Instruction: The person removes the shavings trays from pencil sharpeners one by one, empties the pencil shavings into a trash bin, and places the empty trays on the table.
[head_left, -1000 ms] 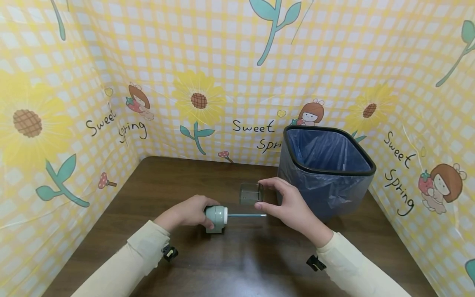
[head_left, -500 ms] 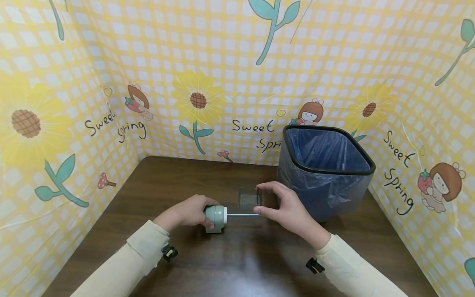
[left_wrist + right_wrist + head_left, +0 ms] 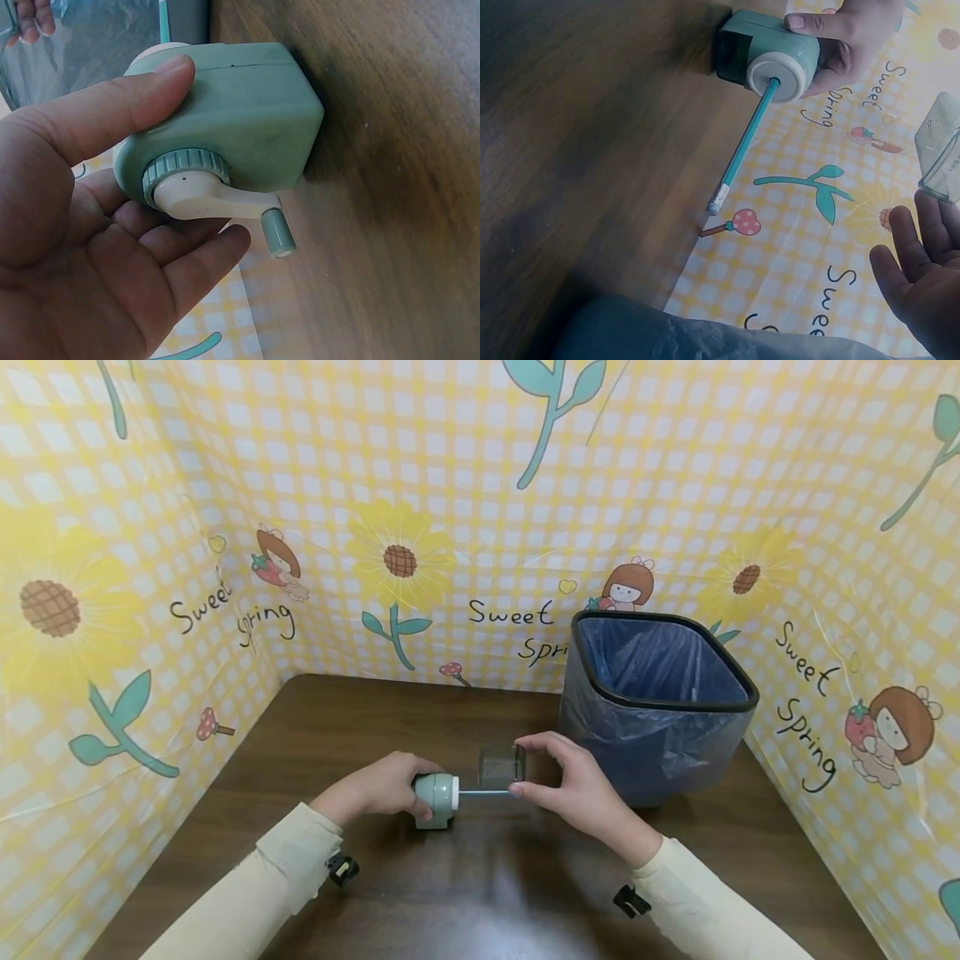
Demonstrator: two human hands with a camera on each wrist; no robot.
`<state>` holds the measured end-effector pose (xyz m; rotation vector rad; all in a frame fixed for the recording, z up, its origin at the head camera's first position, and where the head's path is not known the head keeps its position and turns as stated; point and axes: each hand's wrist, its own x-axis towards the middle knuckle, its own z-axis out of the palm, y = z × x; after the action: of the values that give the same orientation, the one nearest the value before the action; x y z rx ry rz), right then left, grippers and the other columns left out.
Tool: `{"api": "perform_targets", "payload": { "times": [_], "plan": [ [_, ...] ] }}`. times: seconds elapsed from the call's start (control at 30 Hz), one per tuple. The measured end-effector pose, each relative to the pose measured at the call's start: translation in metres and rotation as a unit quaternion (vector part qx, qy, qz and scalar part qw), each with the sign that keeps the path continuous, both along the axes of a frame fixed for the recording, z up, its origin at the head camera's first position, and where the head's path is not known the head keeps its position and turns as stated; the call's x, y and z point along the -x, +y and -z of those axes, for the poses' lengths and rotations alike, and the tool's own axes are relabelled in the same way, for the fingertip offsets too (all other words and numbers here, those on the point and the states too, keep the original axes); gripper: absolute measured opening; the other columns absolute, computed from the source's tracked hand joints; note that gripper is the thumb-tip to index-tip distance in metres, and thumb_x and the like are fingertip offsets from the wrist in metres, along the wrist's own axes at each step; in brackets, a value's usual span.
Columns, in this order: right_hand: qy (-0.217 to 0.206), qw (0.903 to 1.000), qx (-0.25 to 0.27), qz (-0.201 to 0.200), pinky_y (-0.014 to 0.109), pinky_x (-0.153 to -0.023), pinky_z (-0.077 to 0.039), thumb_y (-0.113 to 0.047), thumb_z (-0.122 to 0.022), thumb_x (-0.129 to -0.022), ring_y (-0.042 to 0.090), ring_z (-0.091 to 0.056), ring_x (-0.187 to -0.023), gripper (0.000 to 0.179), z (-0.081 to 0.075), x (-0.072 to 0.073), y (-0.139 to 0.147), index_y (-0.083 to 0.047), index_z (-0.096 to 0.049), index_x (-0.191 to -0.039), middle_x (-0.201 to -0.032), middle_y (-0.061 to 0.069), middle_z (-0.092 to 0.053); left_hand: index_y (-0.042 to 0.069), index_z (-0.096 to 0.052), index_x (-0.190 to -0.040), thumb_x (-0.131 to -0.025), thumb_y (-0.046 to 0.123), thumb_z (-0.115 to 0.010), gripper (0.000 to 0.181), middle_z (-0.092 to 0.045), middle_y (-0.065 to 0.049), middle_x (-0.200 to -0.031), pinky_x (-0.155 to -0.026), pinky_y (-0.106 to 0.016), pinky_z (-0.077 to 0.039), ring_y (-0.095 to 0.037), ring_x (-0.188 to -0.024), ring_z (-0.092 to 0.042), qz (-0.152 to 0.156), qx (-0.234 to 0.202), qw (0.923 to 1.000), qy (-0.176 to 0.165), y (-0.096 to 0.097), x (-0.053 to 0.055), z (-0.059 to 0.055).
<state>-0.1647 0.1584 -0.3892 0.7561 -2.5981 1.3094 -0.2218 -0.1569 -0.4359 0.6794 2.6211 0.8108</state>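
My left hand point(image 3: 384, 787) grips a green crank pencil sharpener point(image 3: 433, 800) on the table, thumb across its body and fingers behind it. In the left wrist view its cream crank point(image 3: 225, 199) with a green knob points away from the palm. A blue pencil point(image 3: 748, 142) sticks out of the sharpener's white round front, eraser end outward. Under that front, a dark square slot point(image 3: 735, 55) shows in the body. My right hand point(image 3: 585, 793) pinches the clear smoky shavings drawer point(image 3: 498, 765) between thumb and fingers, raised near the pencil and apart from the sharpener.
A bin point(image 3: 652, 752) lined with a bluish plastic bag stands behind and right of my right hand, its black rim point(image 3: 675, 703) facing up. Yellow checked sheeting point(image 3: 465, 468) walls the brown wooden table point(image 3: 360, 710) at the back and both sides.
My right hand has moved a little left and toward me with the drawer, so it now overlaps the pencil's end in the head view. My left hand and the sharpener stay put.
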Motion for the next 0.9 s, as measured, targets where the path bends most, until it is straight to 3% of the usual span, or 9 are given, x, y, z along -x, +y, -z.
{"api": "perform_targets", "payload": {
  "times": [0.9],
  "plan": [
    [-0.008, 0.9999, 0.013, 0.008, 0.049, -0.111, -0.041, -0.043, -0.087, -0.08, 0.011, -0.057, -0.124, 0.058, 0.018, 0.0, 0.005, -0.023, -0.065, -0.131, -0.127, -0.013, -0.065, 0.013, -0.067, -0.133, -0.075, 0.019, -0.091, 0.063, -0.07, 0.002, -0.113, -0.08, -0.038, -0.054, -0.016, -0.092, -0.062, -0.007, 0.002, 1.0, -0.006, 0.001, -0.002, -0.002]
  ]
}}
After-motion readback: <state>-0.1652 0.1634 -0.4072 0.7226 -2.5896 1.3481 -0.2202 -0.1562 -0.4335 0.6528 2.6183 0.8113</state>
